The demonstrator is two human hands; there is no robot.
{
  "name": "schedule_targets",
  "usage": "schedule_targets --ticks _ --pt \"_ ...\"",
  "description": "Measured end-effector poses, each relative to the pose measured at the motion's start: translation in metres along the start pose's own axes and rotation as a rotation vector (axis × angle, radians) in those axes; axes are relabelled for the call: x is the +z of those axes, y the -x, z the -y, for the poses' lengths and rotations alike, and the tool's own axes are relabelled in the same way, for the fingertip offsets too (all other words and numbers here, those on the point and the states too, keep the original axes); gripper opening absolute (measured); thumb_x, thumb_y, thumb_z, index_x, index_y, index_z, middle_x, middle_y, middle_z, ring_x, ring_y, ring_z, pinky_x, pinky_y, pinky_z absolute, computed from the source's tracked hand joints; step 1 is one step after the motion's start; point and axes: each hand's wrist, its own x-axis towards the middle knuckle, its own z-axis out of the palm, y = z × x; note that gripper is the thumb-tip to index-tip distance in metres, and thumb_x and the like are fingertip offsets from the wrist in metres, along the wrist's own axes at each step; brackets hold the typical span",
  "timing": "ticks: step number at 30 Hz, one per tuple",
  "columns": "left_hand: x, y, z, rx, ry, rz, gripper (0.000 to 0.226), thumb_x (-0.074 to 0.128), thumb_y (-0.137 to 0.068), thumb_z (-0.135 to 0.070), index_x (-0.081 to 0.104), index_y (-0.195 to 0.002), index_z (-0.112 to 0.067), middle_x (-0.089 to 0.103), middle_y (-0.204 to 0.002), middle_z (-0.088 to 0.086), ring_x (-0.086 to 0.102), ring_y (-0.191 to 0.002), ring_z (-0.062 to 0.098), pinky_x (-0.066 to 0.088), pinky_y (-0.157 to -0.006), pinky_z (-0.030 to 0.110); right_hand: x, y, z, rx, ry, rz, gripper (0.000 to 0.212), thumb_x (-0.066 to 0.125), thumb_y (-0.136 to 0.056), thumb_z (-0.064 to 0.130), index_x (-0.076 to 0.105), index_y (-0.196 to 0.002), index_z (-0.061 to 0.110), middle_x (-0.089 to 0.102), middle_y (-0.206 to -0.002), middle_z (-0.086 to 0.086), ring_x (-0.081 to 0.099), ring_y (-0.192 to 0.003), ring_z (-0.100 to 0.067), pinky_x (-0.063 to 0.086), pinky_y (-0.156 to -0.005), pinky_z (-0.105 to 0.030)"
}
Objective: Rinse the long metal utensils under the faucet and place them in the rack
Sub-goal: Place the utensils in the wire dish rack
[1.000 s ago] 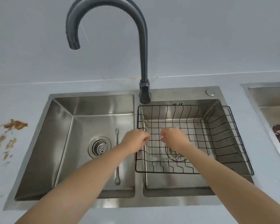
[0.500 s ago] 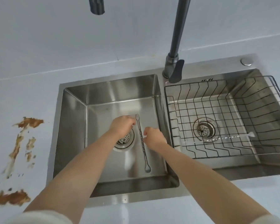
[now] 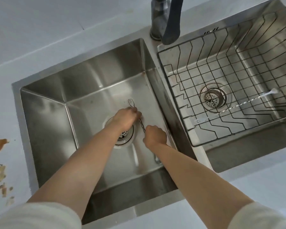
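Beside it a moment ago, our left hand (image 3: 126,119) and right hand (image 3: 155,136) now both pinch the utensil (image 3: 142,125) with curled fingers, ready to lift it for rinsing.

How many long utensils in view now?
2. One utensil in the left basin, held by left hand and right hand; another utensil in the rack. None seems hidden.

Faucet (image 3: 159,17) beyond the top edge
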Motion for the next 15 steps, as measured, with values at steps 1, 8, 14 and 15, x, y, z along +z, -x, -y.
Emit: schedule_targets --ticks 1,8,14,15 --pt "0.001 -0.003 -0.001 0.015 -0.021 0.015 0.038 0.042 -0.089 -0.003 0.049 -0.126 -0.011 0.052 -0.122 0.014 0.049 -0.115 0.031 0.045 -0.087 0.040 0.001 0.000 0.000 -0.012 0.009 -0.007 0.024 0.048 -0.089 0.004 0.057 -0.112 0.005 0.061 -0.118 -0.012 0.059 -0.109 -0.029 0.048 -0.083 -0.032" --pt "0.002 -0.021 -0.004 0.098 -0.235 0.026 0.032 0.039 -0.095 -0.012 0.050 -0.125 -0.011 0.046 -0.128 0.012 0.042 -0.121 0.030 0.041 -0.089 0.038 0.003 0.001 0.003 -0.050 0.025 -0.029 0.031 0.038 -0.092 -0.001 0.055 -0.118 0.000 0.058 -0.125 -0.015 0.056 -0.116 -0.030 0.046 -0.090 -0.035" --pt "0.001 -0.020 -0.005 0.147 -0.317 0.038 0.034 0.042 -0.090 -0.004 0.054 -0.121 -0.013 0.053 -0.131 0.005 0.044 -0.121 0.027 0.039 -0.095 0.035 -0.007 0.009 0.002 -0.055 0.017 -0.023 0.032 0.037 -0.092 0.000 0.054 -0.120 0.000 0.058 -0.126 -0.016 0.055 -0.117 -0.031 0.045 -0.091 -0.036" --pt "-0.003 -0.017 -0.006 0.136 -0.319 0.031 0.035 0.042 -0.090 -0.003 0.054 -0.121 -0.012 0.055 -0.128 0.005 0.044 -0.120 0.027 0.040 -0.094 0.035 -0.011 0.011 0.002 -0.059 0.021 -0.026 0.032 0.037 -0.092 0.001 0.055 -0.119 0.001 0.058 -0.125 -0.016 0.055 -0.116 -0.031 0.046 -0.090 -0.035"
